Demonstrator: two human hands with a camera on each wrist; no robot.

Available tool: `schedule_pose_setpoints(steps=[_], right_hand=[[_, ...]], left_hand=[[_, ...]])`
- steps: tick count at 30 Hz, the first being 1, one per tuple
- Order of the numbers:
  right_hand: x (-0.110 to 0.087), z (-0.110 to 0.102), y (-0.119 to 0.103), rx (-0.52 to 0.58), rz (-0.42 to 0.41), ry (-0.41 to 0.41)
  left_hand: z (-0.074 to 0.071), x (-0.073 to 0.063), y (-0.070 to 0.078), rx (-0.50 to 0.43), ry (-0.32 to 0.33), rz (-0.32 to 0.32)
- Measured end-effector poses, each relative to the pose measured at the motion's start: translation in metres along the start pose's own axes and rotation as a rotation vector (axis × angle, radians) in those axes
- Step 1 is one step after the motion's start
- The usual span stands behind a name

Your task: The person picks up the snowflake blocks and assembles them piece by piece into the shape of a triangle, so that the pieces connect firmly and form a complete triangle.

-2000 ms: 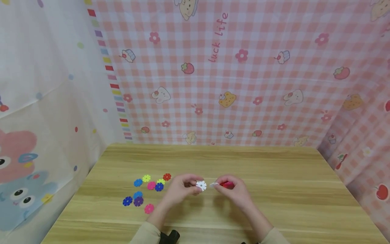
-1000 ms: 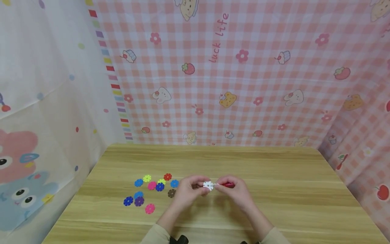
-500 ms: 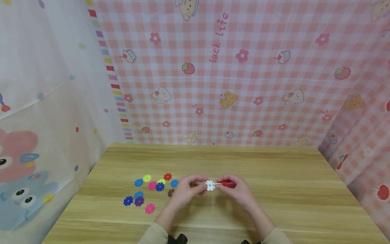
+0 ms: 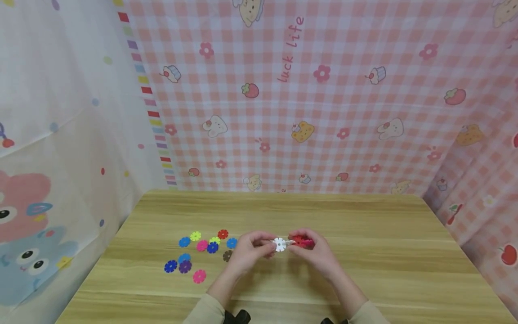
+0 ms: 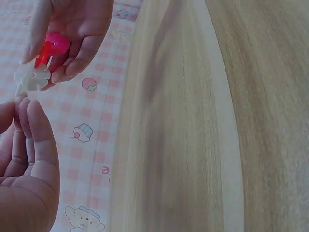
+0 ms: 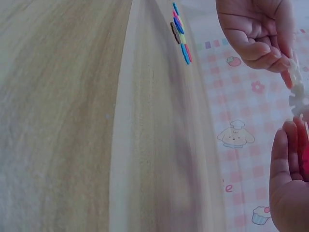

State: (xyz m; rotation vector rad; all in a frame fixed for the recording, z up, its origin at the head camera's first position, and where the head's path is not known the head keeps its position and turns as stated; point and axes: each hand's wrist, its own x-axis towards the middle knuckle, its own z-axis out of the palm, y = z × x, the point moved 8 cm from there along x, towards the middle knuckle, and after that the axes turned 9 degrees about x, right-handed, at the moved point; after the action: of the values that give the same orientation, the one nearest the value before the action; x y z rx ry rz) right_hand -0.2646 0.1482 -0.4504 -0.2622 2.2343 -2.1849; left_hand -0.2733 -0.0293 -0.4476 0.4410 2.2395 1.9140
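Observation:
My left hand (image 4: 247,252) pinches a white notched flower-shaped disc (image 4: 279,244) between thumb and fingers, its face toward the head camera. Against its right edge stands a second white disc (image 5: 33,77), seen edge-on from the head and face-on in the left wrist view. This one runs on into a red disc (image 4: 298,240) and a pink disc (image 5: 59,43), forming a short linked chain. My right hand (image 4: 317,253) holds that chain by its red and pink part, partly hiding it behind the fingers. Both hands are raised above the wooden table (image 4: 364,279).
Left of my hands, several loose discs lie flat: a red disc (image 4: 223,234), a purple disc (image 4: 185,266), a pink disc (image 4: 199,276) and blue and yellow ones. A brown disc (image 4: 228,255) sits close beside my left hand. A checked cloth (image 4: 307,103) hangs behind the table.
My left hand has moved right, bringing its white disc against the chain's white one and uncovering a blue and a brown disc. The right-hand fingers have shifted, showing more of the red disc.

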Motion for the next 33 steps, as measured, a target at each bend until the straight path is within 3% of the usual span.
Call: schedule_pose_setpoints(steps=[8,16,24,33], right_hand=[[0.001,-0.004,0.001,0.100,-0.035,-0.024],[-0.001,0.007,0.004,0.276,-0.130,-0.204],[0.000,0.019,0.008,0.431,-0.168,-0.309],[-0.001,0.025,0.007,0.567,-0.189,-0.309]], left_hand=[[-0.007,0.002,-0.003,-0.043,0.020,-0.014],[-0.004,0.004,0.000,-0.110,0.000,-0.031],[0.006,0.004,0.002,-0.174,-0.016,-0.063],[0.011,0.002,0.001,-0.189,-0.012,-0.088]])
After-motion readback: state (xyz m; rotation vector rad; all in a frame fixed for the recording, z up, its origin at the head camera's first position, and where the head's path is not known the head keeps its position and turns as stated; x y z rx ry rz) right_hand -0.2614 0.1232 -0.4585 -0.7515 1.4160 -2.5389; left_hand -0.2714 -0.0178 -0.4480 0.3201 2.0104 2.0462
